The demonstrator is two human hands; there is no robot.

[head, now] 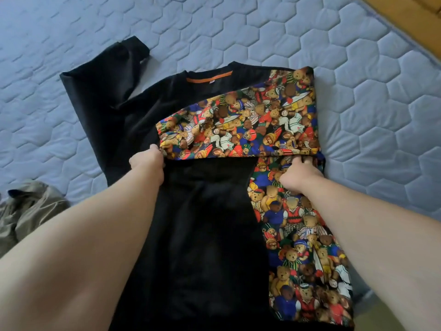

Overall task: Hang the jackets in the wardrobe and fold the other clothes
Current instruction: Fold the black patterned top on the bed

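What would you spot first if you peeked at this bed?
The black shirt with its bright teddy-bear print, spread in the middle of the blue quilted mattress, grabs the eye first. The left hand and the right hand each grip its printed fabric at the fold. A crumpled olive garment lies at the left edge.

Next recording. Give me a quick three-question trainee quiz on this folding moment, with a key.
1. True or false: the shirt hangs on a hanger.
2. Which sleeve is folded across the chest? A) bear-print sleeve B) black sleeve
3. Fill in: the olive garment lies crumpled at the ____ edge of the view.
Key: 1 false, it lies on the mattress; 2 A; 3 left.
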